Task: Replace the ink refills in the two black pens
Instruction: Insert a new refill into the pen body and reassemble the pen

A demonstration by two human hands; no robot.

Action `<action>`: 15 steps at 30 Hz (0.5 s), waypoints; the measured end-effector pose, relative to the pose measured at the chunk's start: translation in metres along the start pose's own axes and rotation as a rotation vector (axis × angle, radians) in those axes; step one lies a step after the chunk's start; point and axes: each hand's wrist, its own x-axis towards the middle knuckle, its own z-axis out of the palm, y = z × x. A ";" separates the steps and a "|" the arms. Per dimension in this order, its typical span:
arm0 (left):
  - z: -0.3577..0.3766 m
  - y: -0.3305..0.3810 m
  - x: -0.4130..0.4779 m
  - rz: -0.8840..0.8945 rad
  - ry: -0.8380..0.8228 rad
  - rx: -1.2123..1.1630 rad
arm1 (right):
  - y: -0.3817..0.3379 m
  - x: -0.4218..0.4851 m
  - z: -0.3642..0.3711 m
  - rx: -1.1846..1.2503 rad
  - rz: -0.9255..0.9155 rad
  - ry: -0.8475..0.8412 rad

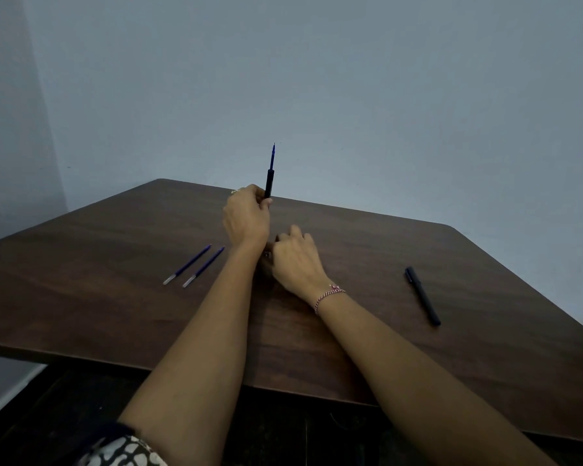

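My left hand (246, 216) holds a black pen barrel (269, 185) upright above the middle of the table, with a blue refill (272, 157) sticking out of its top. My right hand (297, 257) rests low on the table just right of my left wrist, fingers curled; what it holds, if anything, is hidden. Two loose blue refills (187, 265) (203, 266) lie side by side on the table to the left. A second black pen (422, 295), capped and whole, lies at the right.
The dark wooden table (81, 297) fills the lower view, with its near edge close to my body and a plain pale wall behind it. A red-and-white thread bracelet (329, 295) circles my right wrist.
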 end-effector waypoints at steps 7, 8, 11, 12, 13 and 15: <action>0.000 0.001 0.000 -0.026 0.007 -0.001 | -0.002 0.001 -0.001 0.031 -0.046 0.022; 0.000 0.001 0.000 -0.031 0.008 0.000 | -0.002 0.002 0.000 0.014 -0.051 0.036; -0.001 0.000 0.001 -0.041 0.017 -0.001 | -0.003 0.003 -0.002 -0.011 -0.073 0.078; -0.001 0.000 0.001 -0.044 0.023 -0.007 | -0.003 0.003 -0.003 0.010 -0.073 0.093; -0.001 0.000 0.002 -0.047 0.031 -0.014 | -0.002 0.004 -0.005 0.053 -0.062 0.109; -0.002 0.000 0.003 -0.054 0.048 -0.024 | 0.004 0.005 -0.008 0.213 -0.006 0.158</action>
